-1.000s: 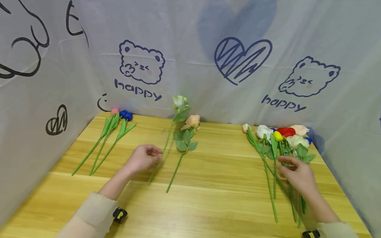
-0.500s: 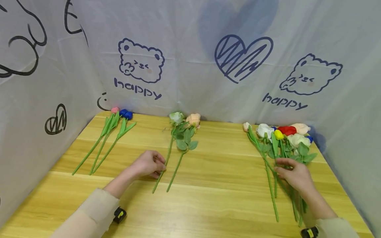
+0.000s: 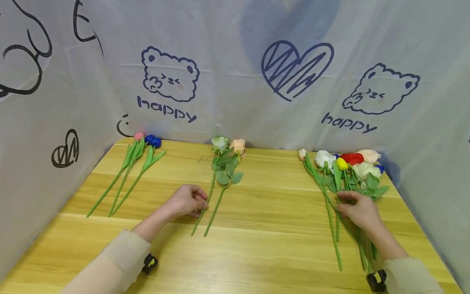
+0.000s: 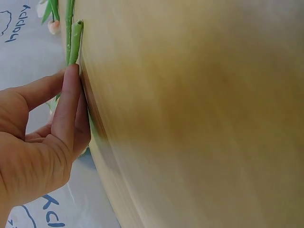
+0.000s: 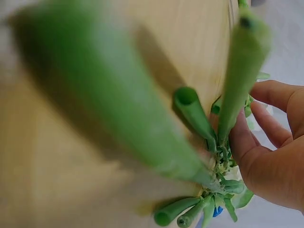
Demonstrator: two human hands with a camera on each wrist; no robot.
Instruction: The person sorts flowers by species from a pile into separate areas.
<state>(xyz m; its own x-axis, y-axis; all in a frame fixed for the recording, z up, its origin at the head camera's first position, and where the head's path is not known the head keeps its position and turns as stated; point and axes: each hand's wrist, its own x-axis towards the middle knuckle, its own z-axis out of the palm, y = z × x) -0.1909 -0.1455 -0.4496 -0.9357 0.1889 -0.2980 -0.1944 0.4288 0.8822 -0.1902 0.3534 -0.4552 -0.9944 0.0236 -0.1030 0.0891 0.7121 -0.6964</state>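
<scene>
In the head view my left hand (image 3: 187, 201) pinches the lower stem of a pale green-white rose (image 3: 220, 143), which lies on the table. A peach rose (image 3: 238, 146) lies right beside it. In the left wrist view, thumb and finger of the left hand (image 4: 52, 123) meet at the green stem (image 4: 76, 40). My right hand (image 3: 358, 209) is over the right-hand pile, thumb and index finger apart beside the stem of a yellow tulip (image 3: 342, 164). In the right wrist view several stem ends (image 5: 190, 107) stand before the right hand (image 5: 273, 147); whether it touches one is unclear.
Pink (image 3: 139, 136) and blue tulips (image 3: 153, 141) lie at the left of the wooden table (image 3: 264, 253). The right pile also has a white rose (image 3: 324, 158), a red flower (image 3: 352, 158) and a pale pink tulip (image 3: 302, 154). A printed cloth (image 3: 235, 98) hangs behind.
The pale green-white rose came down onto the table beside the peach rose, its stem still in my left hand. My right hand shifted slightly left toward the yellow tulip's stem.
</scene>
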